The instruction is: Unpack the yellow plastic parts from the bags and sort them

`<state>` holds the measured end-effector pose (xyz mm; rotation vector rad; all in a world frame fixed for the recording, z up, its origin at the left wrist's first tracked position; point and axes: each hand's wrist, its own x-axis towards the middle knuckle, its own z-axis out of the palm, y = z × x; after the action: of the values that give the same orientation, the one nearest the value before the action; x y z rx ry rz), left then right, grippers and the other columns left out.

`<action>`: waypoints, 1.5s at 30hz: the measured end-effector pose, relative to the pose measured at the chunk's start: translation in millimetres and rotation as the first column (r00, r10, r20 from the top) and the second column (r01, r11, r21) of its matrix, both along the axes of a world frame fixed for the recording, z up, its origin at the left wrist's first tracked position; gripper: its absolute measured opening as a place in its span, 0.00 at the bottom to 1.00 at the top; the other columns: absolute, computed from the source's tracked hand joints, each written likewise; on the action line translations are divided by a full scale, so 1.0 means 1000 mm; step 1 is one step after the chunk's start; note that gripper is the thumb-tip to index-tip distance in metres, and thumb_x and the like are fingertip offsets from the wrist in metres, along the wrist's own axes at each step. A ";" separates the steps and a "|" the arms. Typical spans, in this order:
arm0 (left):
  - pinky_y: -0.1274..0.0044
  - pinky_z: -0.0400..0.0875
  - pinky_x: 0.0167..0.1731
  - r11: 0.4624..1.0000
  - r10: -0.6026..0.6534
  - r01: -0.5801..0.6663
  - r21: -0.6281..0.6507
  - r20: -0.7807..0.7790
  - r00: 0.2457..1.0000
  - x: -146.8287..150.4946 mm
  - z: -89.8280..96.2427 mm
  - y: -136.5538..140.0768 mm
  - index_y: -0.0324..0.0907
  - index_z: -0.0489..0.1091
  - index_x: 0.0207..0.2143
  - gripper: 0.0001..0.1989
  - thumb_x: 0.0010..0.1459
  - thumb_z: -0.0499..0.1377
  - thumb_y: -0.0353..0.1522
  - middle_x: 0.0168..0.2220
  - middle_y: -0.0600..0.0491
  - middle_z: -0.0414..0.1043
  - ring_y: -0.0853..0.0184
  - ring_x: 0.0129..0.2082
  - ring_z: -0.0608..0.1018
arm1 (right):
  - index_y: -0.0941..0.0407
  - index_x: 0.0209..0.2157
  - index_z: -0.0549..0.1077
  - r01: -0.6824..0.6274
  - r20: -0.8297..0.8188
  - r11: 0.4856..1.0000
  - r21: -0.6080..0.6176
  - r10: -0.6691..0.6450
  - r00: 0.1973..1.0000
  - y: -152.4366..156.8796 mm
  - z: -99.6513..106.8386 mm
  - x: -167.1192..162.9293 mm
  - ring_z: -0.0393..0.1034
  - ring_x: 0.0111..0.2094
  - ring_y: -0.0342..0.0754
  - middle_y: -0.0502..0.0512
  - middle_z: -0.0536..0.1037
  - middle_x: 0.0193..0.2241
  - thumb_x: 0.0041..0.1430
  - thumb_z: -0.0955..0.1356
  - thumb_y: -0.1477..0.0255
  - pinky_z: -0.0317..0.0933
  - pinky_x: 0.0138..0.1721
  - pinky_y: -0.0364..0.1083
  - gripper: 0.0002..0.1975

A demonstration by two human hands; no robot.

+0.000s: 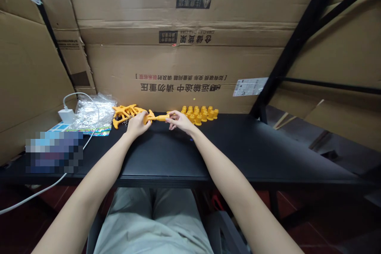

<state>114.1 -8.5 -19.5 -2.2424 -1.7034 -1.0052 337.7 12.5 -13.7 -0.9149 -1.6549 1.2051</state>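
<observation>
My left hand (138, 124) is closed around a yellow plastic piece with a slim shaft (159, 118) that points to the right. My right hand (180, 122) pinches the far end of that shaft, and its fingers hide the tip. Beside and behind my left hand lies a pile of yellow plastic pieces (121, 112) with curved, T-like ends. Dark and metallic small chain (126, 122) shows among them. Short yellow cylindrical pieces with wide bases (199, 119) stand in rows just beyond and right of my right hand.
On the left of the black table (166, 154) lie clear plastic bags (95, 109), a white charger (66, 115) with a cable, and a pixelated item (55, 152). Cardboard (178, 59) walls the back. A black metal frame post (285, 55) rises at the right.
</observation>
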 end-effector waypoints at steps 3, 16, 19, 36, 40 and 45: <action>0.73 0.70 0.41 1.000 -0.009 0.009 0.008 -0.001 1.000 0.000 0.000 -0.001 0.45 0.67 0.44 0.14 0.54 0.58 0.34 0.44 0.50 0.76 0.60 0.44 0.77 | 0.56 0.32 0.65 0.003 0.018 0.999 0.039 -0.003 1.000 0.000 0.000 -0.002 0.68 0.14 0.39 0.48 0.77 0.22 0.47 0.74 0.57 0.64 0.18 0.39 0.21; 0.74 0.70 0.39 1.000 0.014 -0.013 0.028 -0.023 1.000 0.002 0.001 -0.002 0.45 0.67 0.44 0.13 0.54 0.57 0.34 0.44 0.50 0.76 0.60 0.42 0.78 | 0.57 0.23 0.64 0.088 0.039 0.996 0.028 -0.089 0.995 -0.006 0.003 -0.011 0.64 0.11 0.39 0.50 0.73 0.14 0.53 0.69 0.49 0.58 0.14 0.38 0.24; 0.74 0.70 0.39 1.000 0.015 -0.014 0.024 -0.015 1.000 0.002 0.001 -0.002 0.45 0.67 0.44 0.13 0.54 0.57 0.34 0.44 0.50 0.76 0.61 0.42 0.78 | 0.57 0.24 0.64 0.098 0.018 0.995 0.004 -0.098 0.995 -0.006 0.003 -0.012 0.64 0.11 0.39 0.49 0.73 0.14 0.54 0.69 0.51 0.59 0.15 0.38 0.23; 0.75 0.67 0.33 0.992 -0.012 0.013 -0.128 0.012 1.000 -0.002 -0.003 0.007 0.46 0.68 0.44 0.15 0.53 0.57 0.36 0.36 0.52 0.75 0.61 0.37 0.77 | 0.55 0.39 0.67 -0.009 0.092 0.966 0.258 -0.016 0.996 0.018 -0.018 0.001 0.70 0.21 0.41 0.46 0.73 0.26 0.47 0.75 0.64 0.69 0.27 0.44 0.20; 0.75 0.66 0.33 0.975 -0.037 0.029 -0.220 -0.030 0.999 -0.005 -0.007 0.012 0.46 0.70 0.43 0.15 0.51 0.58 0.35 0.31 0.53 0.73 0.62 0.33 0.76 | 0.55 0.39 0.67 -0.011 0.154 0.961 0.277 -0.033 0.988 0.020 -0.022 0.002 0.70 0.21 0.41 0.47 0.74 0.28 0.47 0.75 0.63 0.69 0.27 0.44 0.20; 0.75 0.65 0.32 0.985 -0.046 0.045 -0.168 -0.001 0.999 -0.006 -0.005 0.011 0.46 0.71 0.42 0.14 0.51 0.58 0.34 0.30 0.54 0.73 0.63 0.32 0.76 | 0.56 0.39 0.68 0.001 0.175 0.962 0.274 -0.051 0.983 0.017 -0.020 0.002 0.70 0.22 0.42 0.49 0.74 0.28 0.48 0.74 0.62 0.68 0.28 0.45 0.20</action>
<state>108.1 2.6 -24.1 -2.3946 -1.8043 -0.8949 339.2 29.1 -33.6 -0.8885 -1.8920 0.8671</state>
